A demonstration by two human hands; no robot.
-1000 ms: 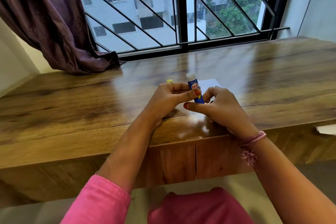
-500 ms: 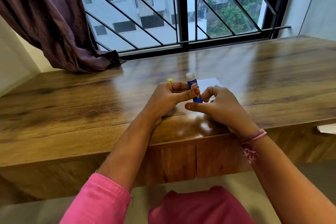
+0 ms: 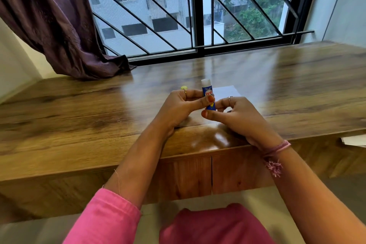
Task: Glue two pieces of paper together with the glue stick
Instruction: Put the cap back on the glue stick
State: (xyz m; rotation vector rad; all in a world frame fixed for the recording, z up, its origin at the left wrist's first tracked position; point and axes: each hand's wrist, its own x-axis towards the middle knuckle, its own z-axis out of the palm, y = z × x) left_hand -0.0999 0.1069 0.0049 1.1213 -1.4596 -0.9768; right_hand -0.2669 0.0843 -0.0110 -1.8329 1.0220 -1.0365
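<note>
A blue glue stick [image 3: 208,93] stands upright above the wooden table [image 3: 79,121], its white tip bare and pointing up. My left hand [image 3: 179,108] grips the tube's body between thumb and fingers. My right hand [image 3: 235,115] pinches the tube's bottom end with thumb and curled fingers. A white sheet of paper [image 3: 225,91] lies flat on the table just behind my hands, mostly hidden by them. A small yellow cap [image 3: 183,87] sits on the table beyond my left hand.
A purple curtain [image 3: 55,25] drapes onto the table's far left corner. A barred window [image 3: 198,16] runs along the back edge. Another white paper [image 3: 354,140] pokes out below the table's right front edge.
Both hands and the glue stick have stayed nearly in place; the fingers at the tube's base have shifted only slightly.
</note>
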